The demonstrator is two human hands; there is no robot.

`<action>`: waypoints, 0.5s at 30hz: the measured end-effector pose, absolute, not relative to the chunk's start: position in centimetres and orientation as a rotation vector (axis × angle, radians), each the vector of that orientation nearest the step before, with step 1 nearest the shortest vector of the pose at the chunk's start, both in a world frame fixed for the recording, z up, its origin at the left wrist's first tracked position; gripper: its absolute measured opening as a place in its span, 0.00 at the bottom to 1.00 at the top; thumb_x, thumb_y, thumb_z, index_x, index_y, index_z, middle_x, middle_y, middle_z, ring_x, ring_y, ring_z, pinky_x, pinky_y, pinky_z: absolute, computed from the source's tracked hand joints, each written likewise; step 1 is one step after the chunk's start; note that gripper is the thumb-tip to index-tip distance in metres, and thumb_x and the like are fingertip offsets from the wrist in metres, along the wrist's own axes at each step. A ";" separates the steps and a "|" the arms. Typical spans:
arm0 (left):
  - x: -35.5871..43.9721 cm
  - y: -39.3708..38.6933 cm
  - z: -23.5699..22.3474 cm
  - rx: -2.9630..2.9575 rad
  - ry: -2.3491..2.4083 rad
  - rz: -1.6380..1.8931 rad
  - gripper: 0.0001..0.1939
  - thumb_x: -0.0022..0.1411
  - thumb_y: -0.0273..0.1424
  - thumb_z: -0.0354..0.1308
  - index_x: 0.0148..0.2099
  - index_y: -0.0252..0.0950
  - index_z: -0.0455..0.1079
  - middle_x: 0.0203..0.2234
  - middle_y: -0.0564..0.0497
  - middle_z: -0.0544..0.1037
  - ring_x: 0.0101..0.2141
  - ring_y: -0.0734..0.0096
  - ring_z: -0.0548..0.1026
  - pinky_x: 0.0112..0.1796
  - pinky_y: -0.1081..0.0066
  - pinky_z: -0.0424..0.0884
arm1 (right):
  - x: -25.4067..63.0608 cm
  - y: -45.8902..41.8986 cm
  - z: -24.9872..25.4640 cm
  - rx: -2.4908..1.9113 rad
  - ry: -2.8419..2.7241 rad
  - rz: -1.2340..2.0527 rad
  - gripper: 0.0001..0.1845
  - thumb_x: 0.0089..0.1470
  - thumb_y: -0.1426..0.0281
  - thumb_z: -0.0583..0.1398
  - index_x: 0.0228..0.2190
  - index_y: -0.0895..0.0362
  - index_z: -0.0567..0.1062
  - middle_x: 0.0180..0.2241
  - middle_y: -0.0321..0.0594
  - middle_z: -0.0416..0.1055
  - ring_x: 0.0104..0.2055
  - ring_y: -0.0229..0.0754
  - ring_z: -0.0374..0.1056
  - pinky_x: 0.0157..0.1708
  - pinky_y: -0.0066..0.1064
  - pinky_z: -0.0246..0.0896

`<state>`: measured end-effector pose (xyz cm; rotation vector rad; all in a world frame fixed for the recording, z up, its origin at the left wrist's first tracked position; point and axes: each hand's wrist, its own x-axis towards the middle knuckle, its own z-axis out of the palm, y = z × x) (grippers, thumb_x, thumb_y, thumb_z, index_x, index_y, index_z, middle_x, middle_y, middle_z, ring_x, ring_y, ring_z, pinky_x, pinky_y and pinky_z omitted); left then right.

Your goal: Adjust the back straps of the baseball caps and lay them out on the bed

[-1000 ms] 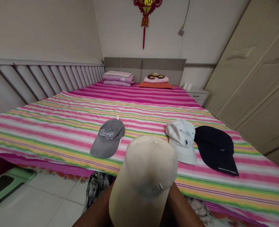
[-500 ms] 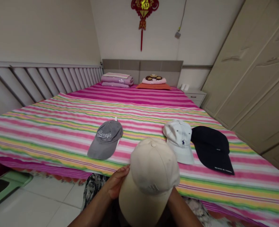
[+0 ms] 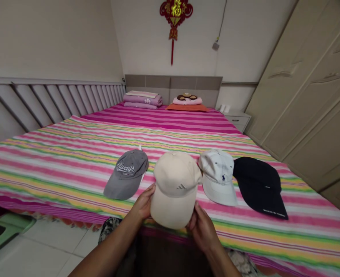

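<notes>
A cream baseball cap (image 3: 174, 181) with a small striped logo is between my hands, its brim towards me, over the near part of the bed. My left hand (image 3: 145, 202) grips its left side by the brim. On the other side, my right hand (image 3: 201, 223) holds the brim's right edge; some fingertips are hidden beneath it. To the left lies a grey cap (image 3: 127, 173) with white lettering. A pale cap (image 3: 218, 177) with a dark blue emblem rests close on the right, and a black cap (image 3: 259, 186) lies beyond it.
A striped sheet (image 3: 72, 154) covers the bed. Folded purple bedding (image 3: 142, 100) and an orange pillow (image 3: 187, 108) lie by the headboard (image 3: 152, 82). A railing (image 3: 57, 100) runs along the left. A green stool (image 3: 10, 231) stands on the floor, lower left.
Both hands have moved the cream cap forward, away from me, and turned it so its logo faces me. My right hand, previously hidden behind the cap, now shows at the brim.
</notes>
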<state>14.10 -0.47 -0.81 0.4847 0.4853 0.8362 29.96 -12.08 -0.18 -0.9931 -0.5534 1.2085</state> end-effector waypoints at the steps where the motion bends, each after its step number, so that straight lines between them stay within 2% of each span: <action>1: 14.5 0.2 -0.9 0.481 0.495 0.849 0.08 0.49 0.24 0.59 0.35 0.34 0.68 0.24 0.52 0.77 0.28 0.69 0.76 0.40 0.66 0.69 | 30.3 -11.8 -0.1 -0.965 -0.547 1.236 0.18 0.48 0.54 0.56 0.30 0.56 0.73 0.16 0.35 0.69 0.17 0.37 0.63 0.17 0.28 0.59; 4: 16.1 2.4 -0.8 0.490 0.514 0.889 0.08 0.49 0.24 0.59 0.36 0.34 0.68 0.24 0.52 0.77 0.27 0.70 0.75 0.40 0.65 0.69 | 31.6 -10.3 0.5 -0.966 -0.552 1.258 0.18 0.41 0.60 0.63 0.34 0.56 0.71 0.21 0.33 0.70 0.19 0.34 0.64 0.18 0.25 0.61; 7: 18.0 4.8 -0.3 0.510 0.540 0.935 0.09 0.50 0.24 0.58 0.36 0.35 0.67 0.24 0.53 0.77 0.25 0.72 0.74 0.40 0.64 0.68 | 33.2 -7.8 0.9 -1.052 -0.563 1.162 0.22 0.35 0.64 0.66 0.35 0.57 0.69 0.18 0.29 0.67 0.15 0.31 0.60 0.15 0.23 0.59; 11: 20.7 7.8 -0.2 0.545 0.594 0.975 0.08 0.50 0.24 0.57 0.36 0.35 0.67 0.25 0.53 0.77 0.27 0.72 0.74 0.40 0.66 0.68 | 35.2 -4.0 0.2 -1.102 -0.527 1.058 0.22 0.35 0.66 0.64 0.36 0.57 0.68 0.15 0.25 0.62 0.13 0.30 0.56 0.13 0.22 0.56; 15: 22.4 9.1 -1.5 0.624 0.736 0.977 0.06 0.49 0.25 0.58 0.33 0.33 0.67 0.22 0.51 0.76 0.24 0.70 0.73 0.35 0.66 0.69 | 36.0 -1.9 -1.7 -1.222 -0.471 0.944 0.16 0.37 0.67 0.62 0.32 0.59 0.68 0.12 0.25 0.61 0.11 0.31 0.56 0.11 0.22 0.54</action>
